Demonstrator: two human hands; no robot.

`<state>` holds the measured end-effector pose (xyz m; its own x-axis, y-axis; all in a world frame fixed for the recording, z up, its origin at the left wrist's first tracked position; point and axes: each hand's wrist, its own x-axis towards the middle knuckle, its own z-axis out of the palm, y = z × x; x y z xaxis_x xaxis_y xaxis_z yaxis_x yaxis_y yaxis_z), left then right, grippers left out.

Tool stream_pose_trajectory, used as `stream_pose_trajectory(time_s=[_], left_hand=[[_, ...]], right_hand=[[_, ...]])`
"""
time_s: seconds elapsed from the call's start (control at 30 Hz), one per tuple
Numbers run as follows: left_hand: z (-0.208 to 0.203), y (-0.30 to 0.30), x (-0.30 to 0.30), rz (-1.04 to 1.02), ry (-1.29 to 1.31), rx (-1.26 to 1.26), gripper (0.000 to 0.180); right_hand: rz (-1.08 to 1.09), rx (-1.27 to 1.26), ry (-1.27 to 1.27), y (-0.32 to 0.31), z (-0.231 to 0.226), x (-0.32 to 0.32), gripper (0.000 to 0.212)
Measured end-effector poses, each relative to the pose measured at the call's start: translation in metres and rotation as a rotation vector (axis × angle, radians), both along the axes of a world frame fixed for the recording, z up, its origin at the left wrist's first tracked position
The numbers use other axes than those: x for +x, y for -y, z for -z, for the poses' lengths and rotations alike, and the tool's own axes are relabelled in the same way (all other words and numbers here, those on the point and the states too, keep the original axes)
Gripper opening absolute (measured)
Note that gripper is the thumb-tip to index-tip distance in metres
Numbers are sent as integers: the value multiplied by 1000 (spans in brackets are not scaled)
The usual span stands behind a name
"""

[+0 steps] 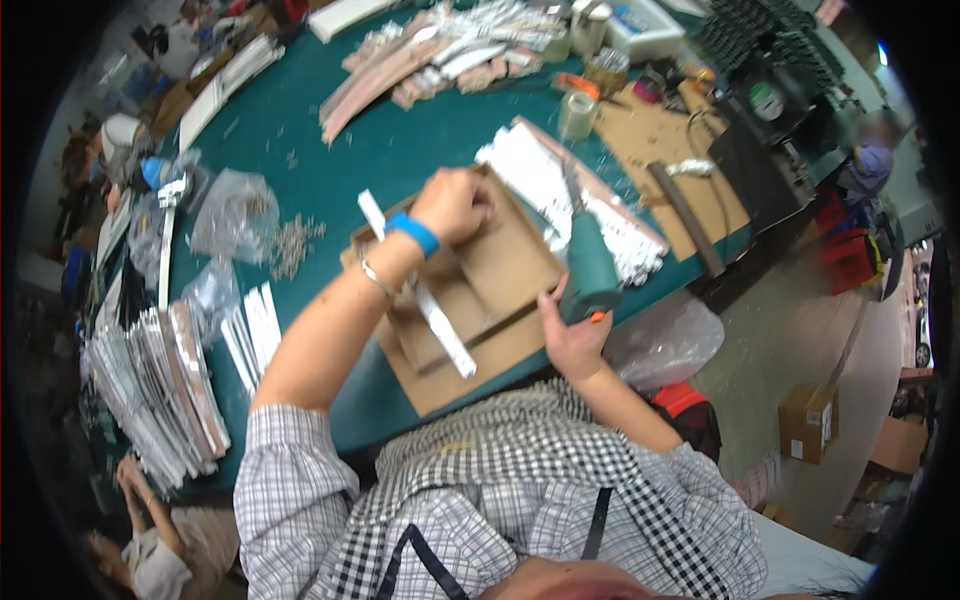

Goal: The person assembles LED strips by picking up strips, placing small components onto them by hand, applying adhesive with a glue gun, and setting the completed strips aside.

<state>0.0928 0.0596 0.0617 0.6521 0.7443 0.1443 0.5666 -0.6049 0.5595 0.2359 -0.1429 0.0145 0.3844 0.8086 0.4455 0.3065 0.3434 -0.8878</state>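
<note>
My left hand [455, 203], with a blue wristband and a thin bracelet on its wrist, is closed and presses down on the far part of a brown cardboard jig [500, 270] on the green table. A long white strip [425, 295] lies across the jig under my left forearm. My right hand [573, 335] grips a dark green powered screwdriver [590, 265] by its body, its tip pointing up and away over the jig's right side. What sits under my left fist is hidden.
A row of white strips [570, 195] lies right of the jig. Stacks of strips [160, 385] fill the left table edge, with bags of small parts [235, 215]. Tape rolls [577, 113], a brown board [665, 150] and a black machine [765, 120] stand beyond. Another person's hands [135, 480] show lower left.
</note>
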Motion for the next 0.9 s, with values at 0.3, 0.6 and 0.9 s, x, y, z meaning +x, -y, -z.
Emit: stream_pose_trajectory(time_s=[0.3,0.6,0.9], left_hand=[[1,0,-6,5,-32,-83,13],[18,7,12,62,-39,-153,14],[-40,35,2,-101,143,42,11]], right_hand=[[-47,-10,-13,-7,7,3,45],[34,-55,-2,0,26,2,45],[7,11,33,-2,4,2,28]])
